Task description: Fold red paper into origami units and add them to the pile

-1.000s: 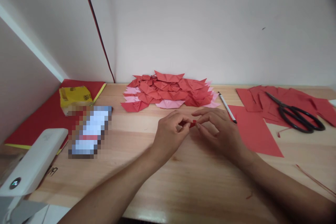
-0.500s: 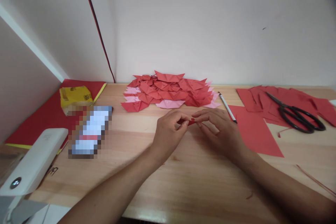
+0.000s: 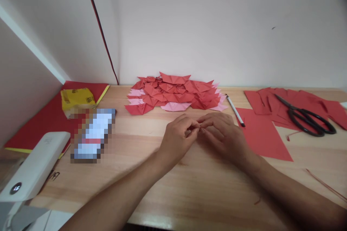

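Near frame centre, below red folded-paper pieces (image 3: pixel 176 97), the left hand (image 3: pixel 176 133) and right hand (image 3: pixel 227 135) meet in fingertip work, seemingly calling for steadiness, their grip too hidden to tell.

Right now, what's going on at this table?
The left hand and right hand meet at the fingertips over the wooden table; whatever they may pinch is hidden. Beyond them lies a pile of folded red and pink papers. On the right, black-handled scissors rest on flat red papers, and a white pen lies nearer the hands.
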### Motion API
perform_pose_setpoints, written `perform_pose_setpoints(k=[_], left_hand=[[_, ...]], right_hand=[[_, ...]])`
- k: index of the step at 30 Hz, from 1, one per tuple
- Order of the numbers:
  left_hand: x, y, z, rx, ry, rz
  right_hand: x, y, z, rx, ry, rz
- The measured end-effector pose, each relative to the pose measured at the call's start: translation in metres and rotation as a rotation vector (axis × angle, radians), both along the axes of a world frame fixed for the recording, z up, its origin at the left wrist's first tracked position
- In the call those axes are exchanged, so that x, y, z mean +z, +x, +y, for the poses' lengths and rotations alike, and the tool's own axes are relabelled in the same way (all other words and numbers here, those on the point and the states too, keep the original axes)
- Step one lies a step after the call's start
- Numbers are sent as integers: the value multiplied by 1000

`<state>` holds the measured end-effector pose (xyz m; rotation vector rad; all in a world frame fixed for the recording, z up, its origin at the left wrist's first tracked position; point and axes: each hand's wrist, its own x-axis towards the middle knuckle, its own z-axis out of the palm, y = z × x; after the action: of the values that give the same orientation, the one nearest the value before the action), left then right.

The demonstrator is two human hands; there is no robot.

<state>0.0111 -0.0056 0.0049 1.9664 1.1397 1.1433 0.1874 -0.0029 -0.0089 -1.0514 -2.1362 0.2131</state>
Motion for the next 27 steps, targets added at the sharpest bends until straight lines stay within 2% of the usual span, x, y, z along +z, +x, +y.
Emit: perform_pose_setpoints(k=[8, 21, 27], left_hand=[[1, 1, 0, 32, -39, 20], [2, -2, 2, 51, -14, 38], [0, -3, 4, 7, -59, 21]], right_hand=[[0, 1, 1, 7, 4, -6], [-1, 4, 3, -9, 15, -13], [-1, 4, 2, -7, 23, -6]])
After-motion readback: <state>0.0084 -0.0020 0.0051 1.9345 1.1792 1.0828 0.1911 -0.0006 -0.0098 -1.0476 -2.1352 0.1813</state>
